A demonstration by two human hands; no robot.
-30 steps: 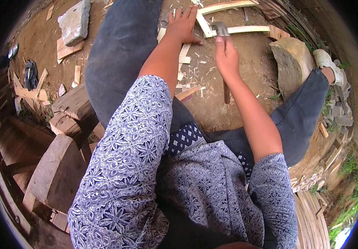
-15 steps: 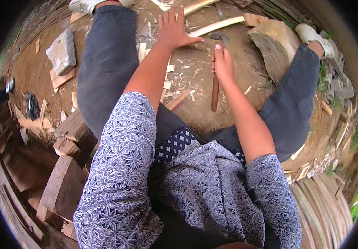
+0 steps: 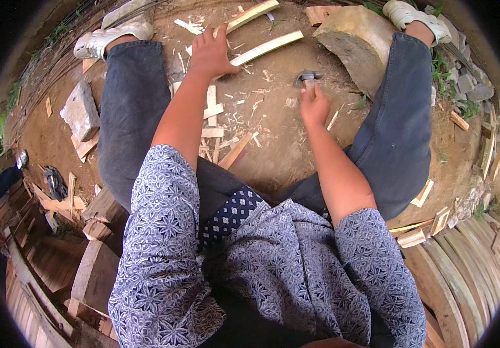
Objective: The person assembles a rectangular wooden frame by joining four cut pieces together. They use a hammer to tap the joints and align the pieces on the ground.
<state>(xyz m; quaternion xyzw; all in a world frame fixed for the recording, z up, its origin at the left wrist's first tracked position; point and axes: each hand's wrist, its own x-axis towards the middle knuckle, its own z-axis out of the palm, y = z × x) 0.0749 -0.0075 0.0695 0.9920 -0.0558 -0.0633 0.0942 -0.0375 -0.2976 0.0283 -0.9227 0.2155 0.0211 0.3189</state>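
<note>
Two pale, narrow wooden strips [image 3: 270, 47] lie on brown earth [image 3: 282, 136] by the left hand [image 3: 209, 56]; its fingers spread, grip unclear. Right hand [image 3: 315, 109] clasps a grey metal-headed hammer [image 3: 307, 75], fingers curled. Judgement: steady the strips firmly; keep left fingers clear before any blow

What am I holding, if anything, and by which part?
The right grip holds a hammer by its handle, just below the head. The left grip is at the pale wood strips; whether it holds one cannot be told.
</note>
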